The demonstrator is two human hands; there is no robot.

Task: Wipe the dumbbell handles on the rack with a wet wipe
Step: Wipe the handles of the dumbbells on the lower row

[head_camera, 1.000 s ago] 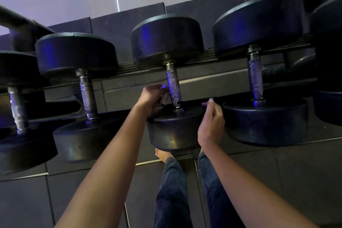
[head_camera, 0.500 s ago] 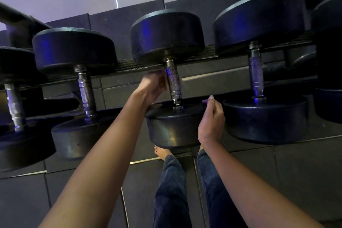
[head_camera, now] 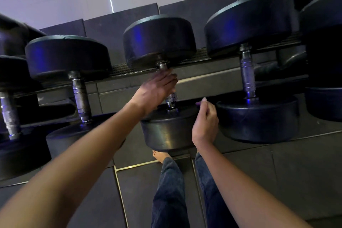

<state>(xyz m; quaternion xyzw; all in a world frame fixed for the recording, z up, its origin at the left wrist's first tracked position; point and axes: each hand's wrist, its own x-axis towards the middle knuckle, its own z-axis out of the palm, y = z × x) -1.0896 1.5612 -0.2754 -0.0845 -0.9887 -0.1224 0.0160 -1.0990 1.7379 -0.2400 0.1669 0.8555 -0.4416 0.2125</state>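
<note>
Now the left hand (head_camera: 157, 89) grips the middle handle (head_camera: 171, 99)

On the rack (head_camera: 203, 79) the middle dumbbell (head_camera: 159, 37) lies with its metal handle running toward the camera. The left hand is blurred, and its fingers are curled round the upper part of this handle. Whether a wipe is under the fingers, I cannot tell. The right hand (head_camera: 205, 124) is just beside the near head (head_camera: 166, 131) of the same dumbbell, with fingers curled inward and thumb up. A small purple thing (head_camera: 199, 103) shows at the thumb tip, too small to name.
</note>
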